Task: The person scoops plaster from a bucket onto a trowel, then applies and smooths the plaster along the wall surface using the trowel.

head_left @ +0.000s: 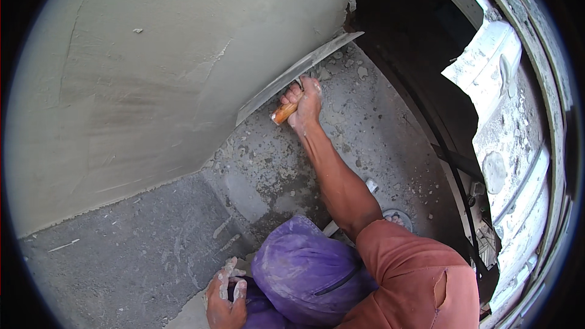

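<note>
My right hand (309, 105) is closed round the orange-brown wooden handle of a plastering trowel (284, 113). Its long, straight metal blade lies along the lower part of a grey plastered wall (152, 79), close to the wall's right end. Down by my bent knee in purple trousers (301, 256) is my left hand (225, 304), its fingers smeared with wet plaster. Thumb and fingers are curled but apart, and nothing shows between them. Fine ridges and trowel marks run across the wall.
Concrete floor (140, 244) with plaster spatters runs below the wall, with a step beside it. At right, past the floor's edge (414, 109), is a dark gap crossed by a dark bar. Beyond it stand white, plaster-spattered sheets (493, 79) with ragged edges.
</note>
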`<state>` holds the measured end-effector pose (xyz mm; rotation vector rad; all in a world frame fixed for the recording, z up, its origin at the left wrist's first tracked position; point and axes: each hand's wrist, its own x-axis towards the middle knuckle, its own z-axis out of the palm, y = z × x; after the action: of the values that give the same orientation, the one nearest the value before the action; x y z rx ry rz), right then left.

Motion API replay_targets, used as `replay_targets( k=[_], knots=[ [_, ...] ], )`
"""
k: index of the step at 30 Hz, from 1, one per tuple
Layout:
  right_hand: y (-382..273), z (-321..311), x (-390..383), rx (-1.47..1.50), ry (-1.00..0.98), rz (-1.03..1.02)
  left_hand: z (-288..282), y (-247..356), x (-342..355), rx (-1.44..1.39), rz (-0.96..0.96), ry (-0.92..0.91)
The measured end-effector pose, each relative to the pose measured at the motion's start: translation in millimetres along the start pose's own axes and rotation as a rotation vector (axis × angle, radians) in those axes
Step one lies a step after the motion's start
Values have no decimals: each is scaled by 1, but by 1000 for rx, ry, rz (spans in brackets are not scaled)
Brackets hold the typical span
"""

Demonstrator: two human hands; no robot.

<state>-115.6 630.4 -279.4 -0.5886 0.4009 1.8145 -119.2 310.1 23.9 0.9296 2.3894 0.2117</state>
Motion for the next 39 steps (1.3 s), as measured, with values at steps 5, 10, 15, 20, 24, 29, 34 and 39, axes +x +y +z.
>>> replay_targets(
  k=[5, 10, 15, 20, 24, 29, 34, 39],
  knots=[
    [-3, 30, 14, -86, 29, -26, -2, -13, -2, -6, 77, 10],
    [8, 63, -11, -240, -18, -134, -4, -14, -7, -39, 15, -7],
    [42, 109, -64, -319, -46, -189, -4, -13, -9, 11, 14, 18],
    [80, 116, -77, -593, -109, -469, -1, -3, -8, -30, 5, 3],
    [105, 114, -90, -769, -242, -932, 2, 0, -7, 24, 10, 4],
    [98, 63, -109, -581, -377, -190, 2, -5, -7, 35, 21, 38],
    [67, -5, -65, -86, -21, 16, 3, -8, -19, 60, 0, 66],
    [71, -29, -21, -83, 64, 65, -1, -12, -20, -26, -5, 61]
  ],
)
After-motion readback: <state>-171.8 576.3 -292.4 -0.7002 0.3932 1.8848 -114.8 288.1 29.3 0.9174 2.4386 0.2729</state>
